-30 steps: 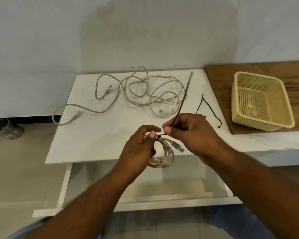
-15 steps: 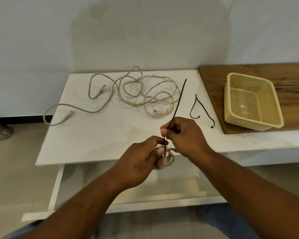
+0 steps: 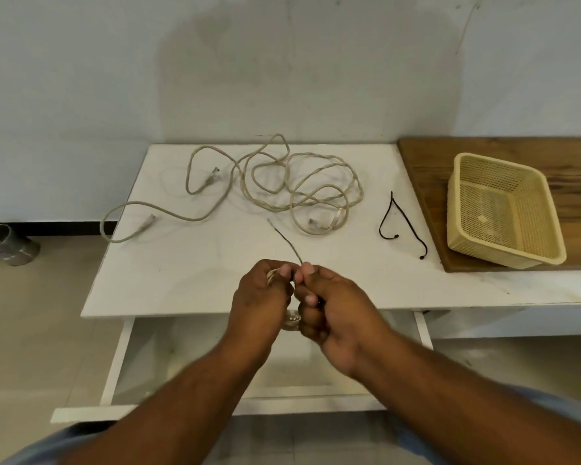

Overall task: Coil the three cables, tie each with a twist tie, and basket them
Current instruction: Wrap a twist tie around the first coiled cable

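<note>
My left hand [image 3: 262, 293] grips a small beige coiled cable [image 3: 291, 322], mostly hidden between both hands above the table's front edge. My right hand [image 3: 329, 303] pinches a dark twist tie [image 3: 287, 241] at the coil; the tie's free end sticks up and to the left. Loose beige cables [image 3: 302, 182] lie tangled at the back of the white table [image 3: 182, 273]. Two more black twist ties [image 3: 401, 223] lie right of the tangle. The yellow mesh basket [image 3: 503, 209] stands empty on a wooden board at the right.
An open white drawer [image 3: 195, 364] juts out below the table under my hands. The wooden board [image 3: 426, 169] adjoins the table on the right. A metal container [image 3: 4, 243] sits on the floor at the far left. A pale wall runs behind.
The hands have come closer together around the coil. The twist tie's free end, earlier pointing up and right, now leans up and left and looks shorter.
</note>
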